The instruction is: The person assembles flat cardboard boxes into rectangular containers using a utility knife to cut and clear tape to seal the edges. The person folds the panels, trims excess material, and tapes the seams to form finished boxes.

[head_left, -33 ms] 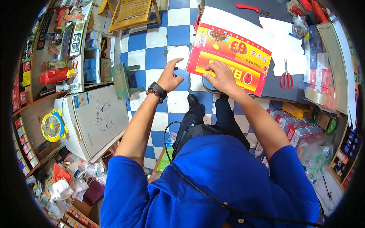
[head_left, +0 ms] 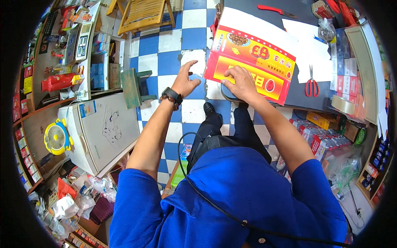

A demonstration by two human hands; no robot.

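Observation:
A flattened red-and-yellow cardboard carton (head_left: 252, 51), with a white flap at its far side, lies on the dark tabletop. Its near left corner reaches past the table edge. My right hand (head_left: 242, 84) rests on the carton's near panel, fingers bent and a little apart, thumb toward the left. To the left of the carton, my left hand (head_left: 185, 81) hangs over the checkered floor, fingers and thumb spread, holding nothing that I can see. Red-handled scissors (head_left: 312, 84) lie right of the carton, partly on white paper (head_left: 304, 45). A knife with a red handle (head_left: 275, 10) lies at the far side.
Stacked boxes, a roll of clear tape (head_left: 343, 104) and a plastic bag (head_left: 326, 29) line the table's right side. On the left stand a small white fridge (head_left: 107, 130), a yellow-and-blue fan (head_left: 58, 137), a green stool (head_left: 131, 88) and a wooden chair (head_left: 144, 15). A black cable (head_left: 194, 186) crosses my shirt.

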